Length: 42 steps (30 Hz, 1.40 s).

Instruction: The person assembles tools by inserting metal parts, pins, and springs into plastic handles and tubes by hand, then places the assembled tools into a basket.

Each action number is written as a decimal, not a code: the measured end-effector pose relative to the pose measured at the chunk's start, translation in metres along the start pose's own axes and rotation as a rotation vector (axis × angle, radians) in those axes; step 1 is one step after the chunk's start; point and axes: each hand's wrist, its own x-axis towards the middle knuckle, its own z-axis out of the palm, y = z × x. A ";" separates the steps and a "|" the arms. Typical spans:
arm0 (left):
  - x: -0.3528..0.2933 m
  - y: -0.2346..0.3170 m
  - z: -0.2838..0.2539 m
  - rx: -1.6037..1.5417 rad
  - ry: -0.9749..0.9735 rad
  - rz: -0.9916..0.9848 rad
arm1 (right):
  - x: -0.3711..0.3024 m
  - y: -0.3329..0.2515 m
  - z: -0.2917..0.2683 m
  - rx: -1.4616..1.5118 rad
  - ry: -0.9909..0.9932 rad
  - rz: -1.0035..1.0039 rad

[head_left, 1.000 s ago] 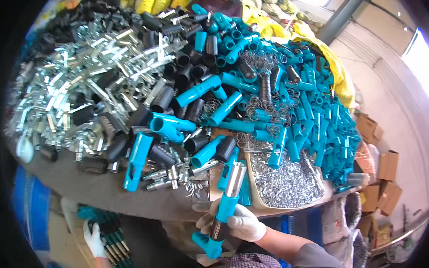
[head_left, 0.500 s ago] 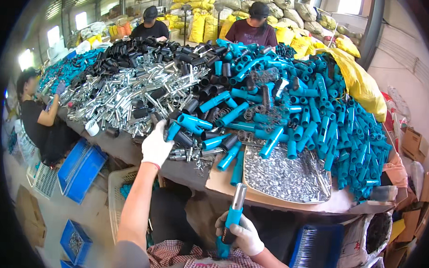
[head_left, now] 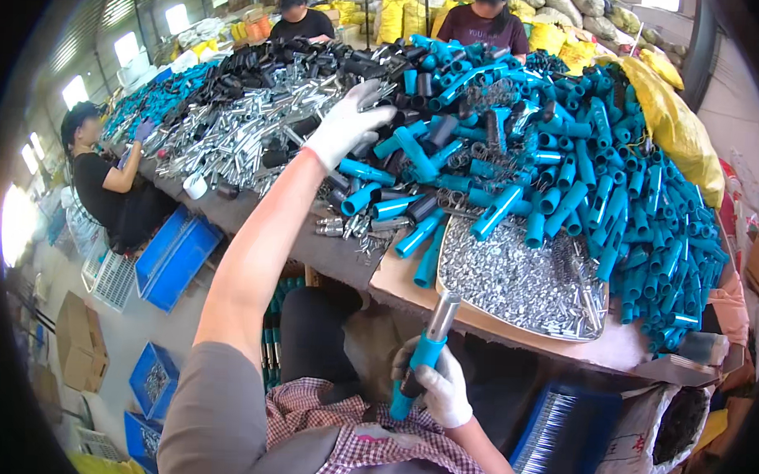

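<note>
My left hand (head_left: 350,126), in a white glove, is stretched far over the heaped table, its fingers apart and nothing visible between them. It hovers where silver metal tubes (head_left: 248,120) meet black sleeves (head_left: 314,63) and teal plastic tubes (head_left: 414,155). Close to my body, my right hand (head_left: 443,388), also gloved, is wrapped round a teal tube with a silver metal end (head_left: 426,352). The piece stands tilted, metal end up, with a dark part beside the fingers.
A tray of small metal pieces (head_left: 520,279) lies at the table's front edge. Below right is a blue bin (head_left: 569,436) holding silver rods. Blue crates (head_left: 178,255) stand on the floor at left. A yellow sack (head_left: 672,130) rests on the heap. Three co-workers sit around the table.
My left hand has moved up and away, farther over the heap, from the teal tubes at the near edge. My right hand still grips its teal tube. The view has shifted.
</note>
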 end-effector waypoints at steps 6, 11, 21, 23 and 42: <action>-0.140 -0.065 -0.057 0.927 -0.167 -0.058 | 0.010 -0.021 -0.005 -0.354 0.053 0.106; -0.155 -0.103 -0.041 1.025 -0.061 -0.008 | 0.036 -0.019 0.014 -0.545 -0.054 0.275; -0.203 -0.096 -0.042 0.434 0.092 -0.016 | 0.028 -0.005 0.020 -0.962 0.020 -0.025; -0.233 -0.048 -0.029 0.197 0.029 -0.266 | 0.027 -0.005 0.016 -1.045 0.035 -0.019; -0.298 -0.006 -0.002 0.303 -0.437 -0.308 | -0.003 0.008 0.000 -1.477 -0.101 -0.056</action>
